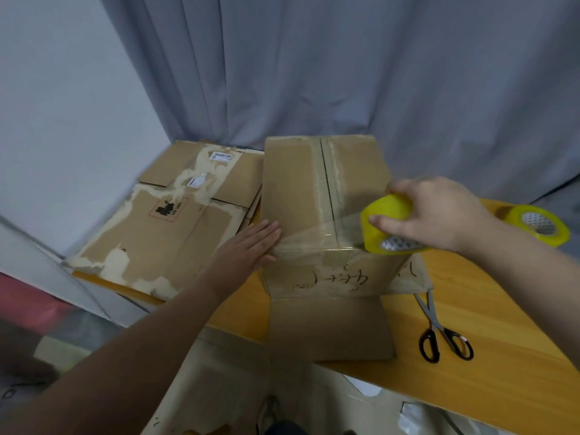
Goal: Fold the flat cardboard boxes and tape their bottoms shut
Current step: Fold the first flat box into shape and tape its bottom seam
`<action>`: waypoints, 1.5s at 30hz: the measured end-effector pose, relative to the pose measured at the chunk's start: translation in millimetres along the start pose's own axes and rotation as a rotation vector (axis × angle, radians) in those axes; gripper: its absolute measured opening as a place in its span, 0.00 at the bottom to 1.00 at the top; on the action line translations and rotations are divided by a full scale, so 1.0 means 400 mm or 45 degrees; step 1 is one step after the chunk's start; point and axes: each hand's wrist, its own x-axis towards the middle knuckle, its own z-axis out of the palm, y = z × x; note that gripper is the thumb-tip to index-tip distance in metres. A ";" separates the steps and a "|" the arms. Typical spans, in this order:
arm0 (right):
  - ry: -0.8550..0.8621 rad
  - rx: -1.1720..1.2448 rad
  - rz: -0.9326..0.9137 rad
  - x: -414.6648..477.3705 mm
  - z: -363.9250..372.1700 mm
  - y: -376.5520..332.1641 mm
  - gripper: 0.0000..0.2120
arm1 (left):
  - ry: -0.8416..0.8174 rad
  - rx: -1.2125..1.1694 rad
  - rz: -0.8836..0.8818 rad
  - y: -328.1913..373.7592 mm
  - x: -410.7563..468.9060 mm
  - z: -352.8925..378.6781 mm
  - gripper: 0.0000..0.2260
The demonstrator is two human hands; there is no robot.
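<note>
A folded cardboard box (301, 189) stands bottom-up on the wooden table, its two bottom flaps meeting along a dark seam. My right hand (433, 211) grips a yellow tape roll (381, 226) at the box's near right corner, and a clear strip of tape (314, 233) stretches from the roll leftward across the near edge. My left hand (251, 243) lies flat, fingers together, against the box's near left corner on the tape's end. One open flap (329, 328) hangs toward me over the table edge.
A stack of flat, torn cardboard boxes (169, 221) lies left of the box. A second yellow tape roll (536, 224) sits at the far right, and black-handled scissors (439, 331) lie on the table (489, 356) near right. Grey curtains hang behind.
</note>
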 end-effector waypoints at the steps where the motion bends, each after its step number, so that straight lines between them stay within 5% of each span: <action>1: 0.009 -0.012 -0.004 0.001 0.008 -0.004 0.25 | -0.020 0.022 -0.015 0.003 0.000 -0.006 0.24; 9: 0.098 -0.104 -0.056 0.005 0.025 -0.014 0.24 | -0.080 0.390 -0.157 0.122 0.014 -0.015 0.25; 13: 0.109 -0.171 -0.106 0.002 0.032 -0.044 0.24 | -0.407 0.299 -0.431 0.270 0.085 -0.005 0.31; 16: 0.150 -0.169 -0.117 0.003 0.038 -0.067 0.25 | -0.339 0.221 -0.488 0.299 0.106 -0.005 0.34; 19: 0.173 0.108 -0.107 0.004 0.039 -0.024 0.19 | -0.354 0.210 -0.454 0.284 0.095 -0.018 0.35; 24: 0.115 1.259 0.186 -0.038 0.066 0.088 0.19 | -0.347 0.147 -0.462 0.288 0.092 -0.024 0.36; 26: 0.079 1.474 0.248 -0.034 0.076 0.092 0.21 | -0.364 0.146 -0.483 0.289 0.090 -0.022 0.37; 28: 0.014 1.386 0.258 -0.008 0.060 0.089 0.22 | -0.390 0.147 -0.496 0.287 0.089 -0.025 0.37; 33: -0.035 0.616 0.074 0.011 -0.028 0.114 0.29 | -0.416 0.076 -0.496 0.293 0.102 -0.037 0.38; 45: -0.012 0.402 0.123 -0.006 0.018 0.112 0.25 | -0.348 0.010 -0.387 0.333 0.102 -0.021 0.37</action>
